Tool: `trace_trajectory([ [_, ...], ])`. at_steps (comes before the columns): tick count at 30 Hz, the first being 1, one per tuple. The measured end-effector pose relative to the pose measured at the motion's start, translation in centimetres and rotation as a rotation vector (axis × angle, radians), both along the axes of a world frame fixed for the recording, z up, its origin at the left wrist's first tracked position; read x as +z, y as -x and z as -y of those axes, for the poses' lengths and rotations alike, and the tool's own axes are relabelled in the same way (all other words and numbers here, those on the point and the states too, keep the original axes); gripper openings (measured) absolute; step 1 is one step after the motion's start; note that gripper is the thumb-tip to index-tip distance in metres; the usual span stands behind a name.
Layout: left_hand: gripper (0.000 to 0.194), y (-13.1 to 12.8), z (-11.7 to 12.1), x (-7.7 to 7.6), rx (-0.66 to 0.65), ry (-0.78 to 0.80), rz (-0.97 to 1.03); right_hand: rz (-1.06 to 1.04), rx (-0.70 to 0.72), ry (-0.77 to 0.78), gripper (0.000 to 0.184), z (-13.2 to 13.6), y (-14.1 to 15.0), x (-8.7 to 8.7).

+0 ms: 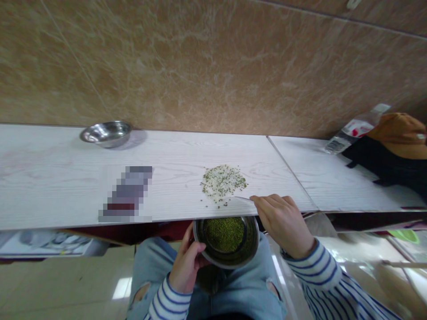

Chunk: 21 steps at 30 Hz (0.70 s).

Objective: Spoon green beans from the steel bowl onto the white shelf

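Note:
My left hand (188,258) grips the rim of a metal bowl (256,242), holding it over my lap just under the counter's front edge. Green beans, which look like mung beans (227,233), lie in that bowl. A thin metal utensil (243,198) is in my right hand (278,222); its shape is partly hidden by the fingers. The utensil's tip is at the lower right of a pile of white rice-like grains mixed with green beans (223,182), spread on the counter. A few loose beans lie at the pile's front edge.
On the white wood-grain counter (173,178) stand another metal bowl (108,134) at back left and a pixelated flat object (128,193). At right lie a plastic bottle (350,133), an orange-brown cap (400,133) and black cloth (387,166). A marbled wall (200,66) rises behind.

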State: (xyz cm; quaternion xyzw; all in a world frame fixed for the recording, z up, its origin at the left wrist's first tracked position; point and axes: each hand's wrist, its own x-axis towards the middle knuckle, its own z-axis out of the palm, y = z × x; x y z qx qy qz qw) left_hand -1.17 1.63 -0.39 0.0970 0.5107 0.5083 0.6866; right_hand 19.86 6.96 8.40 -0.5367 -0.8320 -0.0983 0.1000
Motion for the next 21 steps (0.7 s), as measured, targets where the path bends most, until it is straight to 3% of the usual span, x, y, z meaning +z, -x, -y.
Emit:
trace_trajectory([
  [10,0.067,-0.1,0.0,0.2,0.035,0.005,0.001,0.046,0.029,-0.014,0.024,-0.1,0.8,-0.2],
  [21,0.066,-0.1,0.1,0.2,0.023,-0.001,-0.005,0.057,-0.054,-0.053,0.026,-0.9,0.5,0.0],
])
